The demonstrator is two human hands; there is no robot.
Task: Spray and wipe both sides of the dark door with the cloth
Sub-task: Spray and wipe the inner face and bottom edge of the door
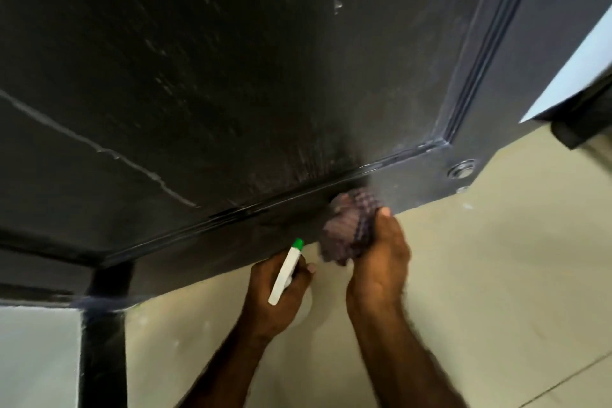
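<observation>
The dark door (205,83) fills the upper frame, its bottom rail running from lower left to right above the floor. My right hand (377,262) grips a bunched checked cloth (351,228) and presses it against the door's bottom rail. My left hand (275,295) holds a white spray bottle (286,270) with a green nozzle tip just left of the cloth, nozzle pointing up toward the rail. Pale streaks and a drip line mark the door panel.
Beige tiled floor (496,275) lies under the door. A round metal fitting (461,170) sits at the door's lower right corner. A black frame post (104,341) stands at lower left beside a pale wall (36,358). A white wall edge (583,66) shows at right.
</observation>
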